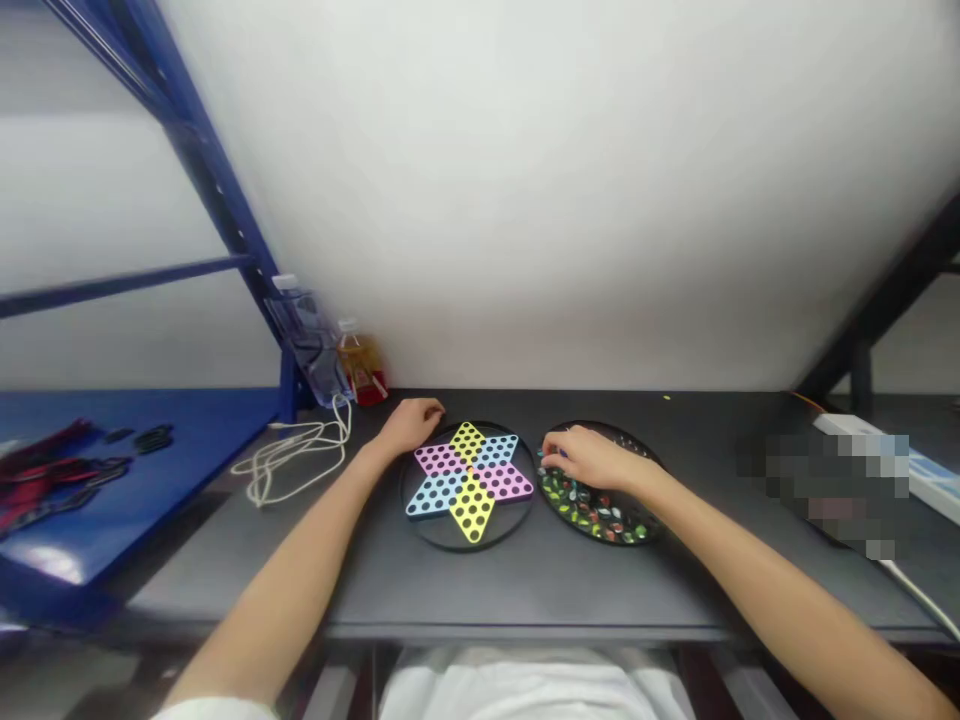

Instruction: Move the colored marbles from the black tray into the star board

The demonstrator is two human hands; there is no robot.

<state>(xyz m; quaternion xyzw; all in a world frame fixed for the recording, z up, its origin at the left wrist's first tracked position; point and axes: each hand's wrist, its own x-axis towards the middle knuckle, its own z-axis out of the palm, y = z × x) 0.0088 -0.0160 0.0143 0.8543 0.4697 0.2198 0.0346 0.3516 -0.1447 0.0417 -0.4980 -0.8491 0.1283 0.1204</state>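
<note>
A Chinese checkers board (472,484), star-shaped in yellow, pink and light blue with dark holes, lies inside a round black rim. One small orange spot shows near its middle. My left hand (411,425) rests at the board's upper left edge, fingers curled, with nothing visible in them. To the right stands a round black tray (626,437) holding many glass marbles (592,512) in green, red and clear tones. Over its left part is my right hand (589,458), fingers bent down close together among the marbles. What its fingertips hold, if anything, is hidden.
A white cable (274,462) lies coiled at left, near a clear bottle (307,330) and a bottle of amber liquid (361,365). A white box (855,428) and a blurred-out object (832,490) are at right. Blue shelving posts (217,190) rise at left before the wall.
</note>
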